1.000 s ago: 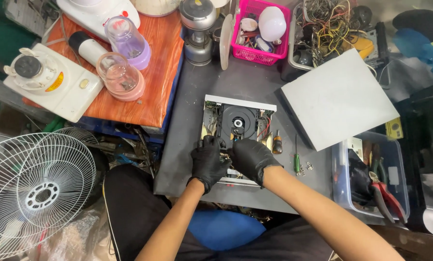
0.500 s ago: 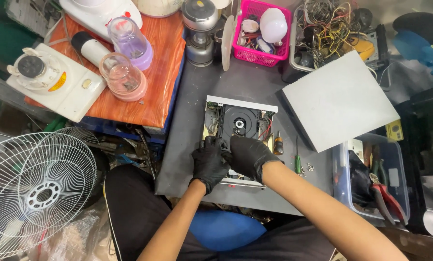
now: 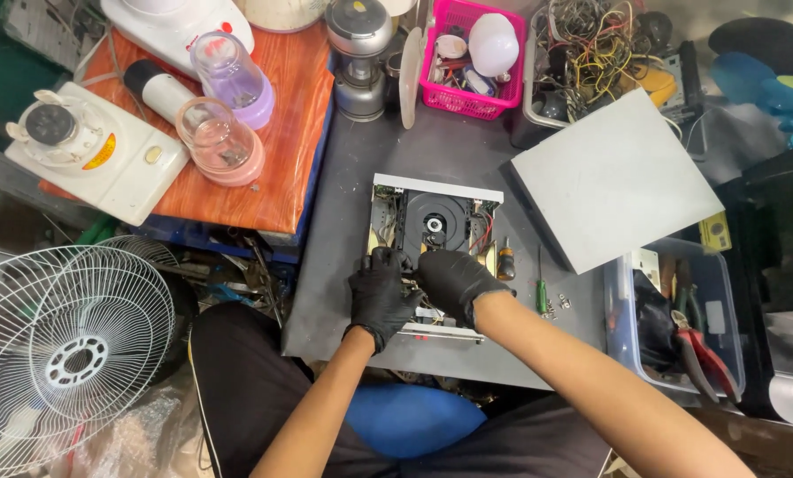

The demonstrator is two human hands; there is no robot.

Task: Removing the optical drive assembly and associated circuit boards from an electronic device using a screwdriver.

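Gray bench (image 3: 343,265) with an opened disc player (image 3: 434,232) sitting in the middle – lid off, its black disc tray showing. The gray cover (image 3: 613,181) lies just to the right of it. Both gloved hands are down in the near end of the player: left hand (image 3: 381,296) and right hand (image 3: 454,281) side by side, fingers curled onto the innards – can't tell what either grip actually has. Small screwdriver (image 3: 542,288) just right of the player.

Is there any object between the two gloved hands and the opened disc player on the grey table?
Nothing visible. The left hand and the right hand already rest inside the open disc player, at its near end. The screwdrivers lie apart, to its right.
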